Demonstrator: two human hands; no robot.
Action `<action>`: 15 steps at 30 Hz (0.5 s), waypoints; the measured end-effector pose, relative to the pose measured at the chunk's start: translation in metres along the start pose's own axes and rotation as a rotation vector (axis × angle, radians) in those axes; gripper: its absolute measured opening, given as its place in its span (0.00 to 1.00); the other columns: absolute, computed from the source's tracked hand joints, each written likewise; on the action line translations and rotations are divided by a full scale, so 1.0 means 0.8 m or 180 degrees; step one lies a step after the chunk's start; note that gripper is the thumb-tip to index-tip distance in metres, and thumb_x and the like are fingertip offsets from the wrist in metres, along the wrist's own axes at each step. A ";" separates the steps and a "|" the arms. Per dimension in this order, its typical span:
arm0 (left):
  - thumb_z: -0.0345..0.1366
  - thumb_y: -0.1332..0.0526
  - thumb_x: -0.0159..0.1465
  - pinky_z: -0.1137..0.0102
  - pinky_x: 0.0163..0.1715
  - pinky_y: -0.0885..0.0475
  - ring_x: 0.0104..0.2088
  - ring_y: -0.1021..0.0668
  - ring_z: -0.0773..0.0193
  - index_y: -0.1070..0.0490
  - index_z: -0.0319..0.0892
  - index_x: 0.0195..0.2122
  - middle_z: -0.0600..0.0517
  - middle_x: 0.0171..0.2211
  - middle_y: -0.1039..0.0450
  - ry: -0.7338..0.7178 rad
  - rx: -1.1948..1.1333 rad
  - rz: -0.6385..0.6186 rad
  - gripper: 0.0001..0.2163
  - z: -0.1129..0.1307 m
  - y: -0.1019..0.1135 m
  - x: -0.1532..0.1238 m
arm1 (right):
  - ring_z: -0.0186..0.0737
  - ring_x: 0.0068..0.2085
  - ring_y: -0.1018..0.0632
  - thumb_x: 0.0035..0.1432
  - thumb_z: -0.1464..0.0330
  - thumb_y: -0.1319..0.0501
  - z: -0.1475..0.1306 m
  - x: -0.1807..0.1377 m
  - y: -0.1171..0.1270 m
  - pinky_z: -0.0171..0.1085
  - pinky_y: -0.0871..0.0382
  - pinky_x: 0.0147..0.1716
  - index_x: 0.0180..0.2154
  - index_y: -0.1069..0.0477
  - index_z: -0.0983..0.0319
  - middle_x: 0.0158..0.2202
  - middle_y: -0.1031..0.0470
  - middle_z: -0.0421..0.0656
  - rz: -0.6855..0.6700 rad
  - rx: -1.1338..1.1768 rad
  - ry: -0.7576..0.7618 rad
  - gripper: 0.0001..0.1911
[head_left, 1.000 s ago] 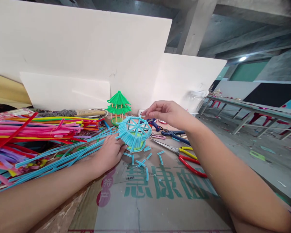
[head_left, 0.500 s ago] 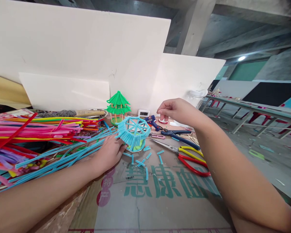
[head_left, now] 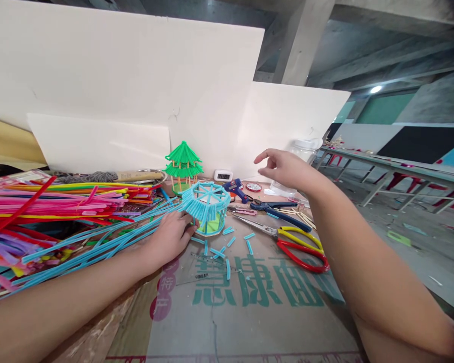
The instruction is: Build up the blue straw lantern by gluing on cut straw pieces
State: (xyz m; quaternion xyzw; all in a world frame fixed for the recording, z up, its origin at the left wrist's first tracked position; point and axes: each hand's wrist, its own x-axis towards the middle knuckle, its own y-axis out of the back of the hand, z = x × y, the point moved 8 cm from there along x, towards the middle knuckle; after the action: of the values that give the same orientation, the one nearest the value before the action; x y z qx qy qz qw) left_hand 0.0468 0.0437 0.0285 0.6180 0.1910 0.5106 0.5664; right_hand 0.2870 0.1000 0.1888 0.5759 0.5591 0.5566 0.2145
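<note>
White boards (head_left: 121,75) back the worktable (head_left: 98,335); straight ahead, at twelve o'clock, stands a blue model (head_left: 200,210). At its eight o'clock the left hand (head_left: 172,234) curls against it, whether gripping I cannot tell; at its two o'clock the right hand (head_left: 282,168) hovers, thumb and forefinger parted.

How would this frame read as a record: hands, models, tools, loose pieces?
Left hand: touching the left side of the blue model
Right hand: raised, thumb and forefinger apart; held thing, if any, unclear
Green model: behind and left of the blue model
Tools: scissors, pliers and glue gun, right of the blue model
Loose pieces: blue strips near the blue model
</note>
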 end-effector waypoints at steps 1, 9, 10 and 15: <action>0.37 0.48 0.70 0.60 0.40 0.33 0.41 0.26 0.51 0.27 0.40 0.34 0.45 0.36 0.27 -0.0001 -0.0003 -0.0002 0.12 0.000 -0.001 0.000 | 0.37 0.29 0.25 0.53 0.75 0.42 0.008 0.002 0.000 0.34 0.40 0.27 0.44 0.26 0.63 0.28 0.24 0.41 0.0015 -0.0003 -0.0121 0.16; 0.39 0.50 0.70 0.60 0.43 0.33 0.42 0.26 0.53 0.27 0.40 0.36 0.44 0.39 0.26 0.0015 -0.0118 0.0026 0.14 -0.007 -0.006 0.002 | 0.41 0.32 0.22 0.56 0.64 0.37 0.061 0.020 -0.062 0.36 0.34 0.32 0.33 0.20 0.63 0.30 0.19 0.45 -0.0524 -0.0240 -0.0284 0.09; 0.39 0.50 0.70 0.60 0.43 0.33 0.42 0.26 0.53 0.27 0.39 0.36 0.44 0.39 0.26 0.0017 -0.0132 0.0039 0.14 -0.007 -0.006 0.002 | 0.42 0.32 0.22 0.56 0.62 0.37 0.067 0.022 -0.075 0.36 0.34 0.32 0.32 0.20 0.63 0.29 0.19 0.46 -0.0496 -0.0239 -0.0313 0.11; 0.39 0.50 0.70 0.60 0.43 0.33 0.42 0.26 0.53 0.27 0.40 0.35 0.44 0.37 0.26 0.0008 -0.0103 0.0055 0.14 -0.007 -0.005 0.002 | 0.40 0.42 0.20 0.59 0.63 0.37 0.076 0.023 -0.143 0.34 0.30 0.39 0.51 0.26 0.63 0.46 0.19 0.49 -0.0378 0.0085 -0.0291 0.20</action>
State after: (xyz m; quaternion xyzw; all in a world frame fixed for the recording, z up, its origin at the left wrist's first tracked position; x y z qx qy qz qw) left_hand 0.0441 0.0491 0.0246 0.6098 0.1781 0.5193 0.5717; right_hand 0.2899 0.1718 0.0789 0.5693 0.5892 0.5085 0.2648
